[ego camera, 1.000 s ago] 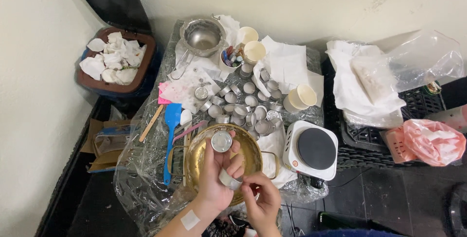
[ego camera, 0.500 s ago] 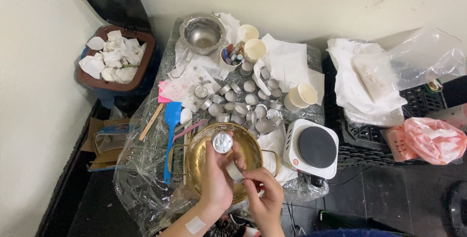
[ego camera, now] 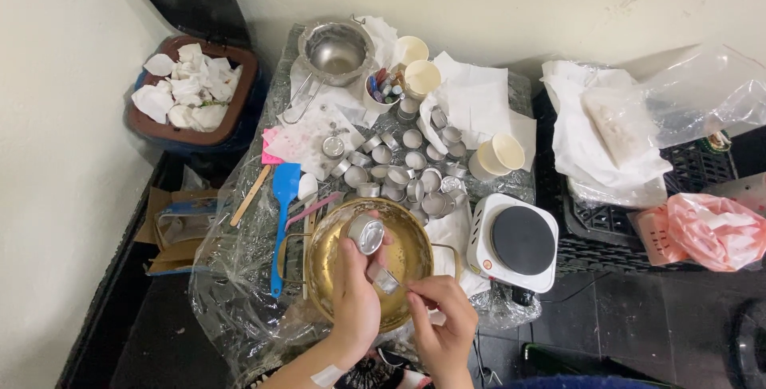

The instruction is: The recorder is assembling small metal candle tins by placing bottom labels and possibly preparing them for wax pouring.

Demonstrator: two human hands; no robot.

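Shifted slightly right since a second ago, both hands over the brass bowl. Upright in the left hand, a small metal cup, fingers wrapped around it above the bowl. Pinched in the right hand, a small metal piece, touching the left thumb.

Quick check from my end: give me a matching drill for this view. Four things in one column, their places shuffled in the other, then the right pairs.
Things:
1. silicone spatula
2. small metal cup
3. hot plate
4. bin of crumpled tissues

Places:
A. right of the brass bowl
B. on the floor, left of the table
C. held in the left hand over the brass bowl
D. on the plastic sheet, left of the brass bowl

Pairs: 1-D, 2-C, 3-A, 4-B
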